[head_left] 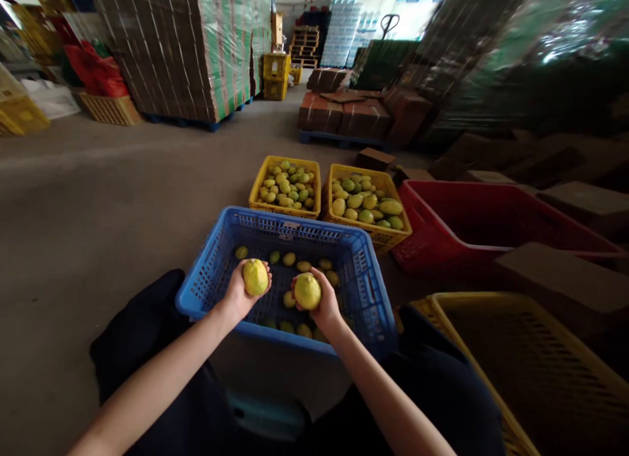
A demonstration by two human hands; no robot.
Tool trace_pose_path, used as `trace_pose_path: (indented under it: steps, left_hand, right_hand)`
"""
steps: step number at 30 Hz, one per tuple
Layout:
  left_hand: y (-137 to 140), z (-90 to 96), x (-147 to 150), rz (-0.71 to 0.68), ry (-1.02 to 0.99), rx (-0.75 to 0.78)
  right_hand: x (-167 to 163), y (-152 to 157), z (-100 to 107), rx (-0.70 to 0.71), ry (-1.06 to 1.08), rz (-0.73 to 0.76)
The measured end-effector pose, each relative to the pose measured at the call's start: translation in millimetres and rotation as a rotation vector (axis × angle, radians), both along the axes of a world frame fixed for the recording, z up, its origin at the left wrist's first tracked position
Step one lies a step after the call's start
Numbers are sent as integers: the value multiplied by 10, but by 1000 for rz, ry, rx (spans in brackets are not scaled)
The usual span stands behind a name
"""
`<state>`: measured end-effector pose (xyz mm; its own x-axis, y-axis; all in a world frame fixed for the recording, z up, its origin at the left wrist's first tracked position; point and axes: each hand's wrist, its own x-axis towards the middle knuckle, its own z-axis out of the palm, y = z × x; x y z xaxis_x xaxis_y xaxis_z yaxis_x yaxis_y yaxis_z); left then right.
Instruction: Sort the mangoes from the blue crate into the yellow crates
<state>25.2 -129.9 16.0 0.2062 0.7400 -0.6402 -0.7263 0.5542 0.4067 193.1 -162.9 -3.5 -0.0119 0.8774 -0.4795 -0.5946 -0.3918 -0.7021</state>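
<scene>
My left hand (237,290) is closed round a yellow-green lemon (255,277), held over the left part of a blue plastic crate (369,272). Another yellow lemon (307,291) sits in my right hand (328,303), a short way to the right at about the same height. Both fruits face up, with my fingers curled behind and beside them. Below them, several green and yellow lemons (289,259) lie scattered on the crate's floor. My hands and the crate's near wall hide part of that floor.
Two yellow crates (251,202) (328,215) full of yellow-green fruit stand just beyond the blue one. A big red bin (432,246) and a yellow crate (472,299) are on the right. Farther back are wrapped pallet stacks (167,56) and flat boxes on a pallet (339,140).
</scene>
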Motion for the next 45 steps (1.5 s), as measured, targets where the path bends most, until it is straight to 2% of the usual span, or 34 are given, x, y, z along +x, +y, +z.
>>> trace_pose_path:
  steps: [3, 7, 9, 12, 17, 19, 21, 24, 25, 27, 33, 39, 42, 45]
  left_hand:
    - [-26, 31, 67, -59, 219, 317]
    - [-113, 105, 126, -108, 599, 837]
    - [-157, 153, 139, -128, 721, 960]
    - [-198, 199, 147, -156, 793, 1020]
    - [-198, 175, 155, -192, 799, 990]
    - [-170, 158, 161, -180, 726, 899]
    - [-121, 147, 164, -176, 527, 651]
    - [-33, 130, 154, -168, 127, 134]
    - [-10, 121, 148, -157, 31, 17]
    - [17, 99, 139, -132, -76, -81]
    - [11, 85, 135, -171, -152, -98]
    - [-7, 96, 98, -318, -186, 71]
    - [-29, 96, 96, -260, -287, 131]
    - [-43, 107, 118, -134, -351, 140]
  right_hand:
    - [-32, -64, 41, 218, -82, 6]
    - [-16, -137, 102, 370, -180, 52]
    - [10, -159, 136, 419, -229, 71]
    - [46, -178, 169, 468, -291, 77]
    - [61, -174, 151, 476, -311, 83]
    - [40, -154, 134, 430, -270, 72]
    - [6, -127, 123, 334, -172, 51]
    - [-41, -95, 123, 191, 41, 32]
    - [-48, -90, 128, 165, 111, 34]
    - [-45, -85, 143, 127, 221, 39]
    - [12, -63, 143, -24, 308, 8]
    - [11, -77, 100, 58, 377, 14]
    - [15, -104, 129, 79, 465, -19]
    - [26, -113, 167, 24, 521, -93]
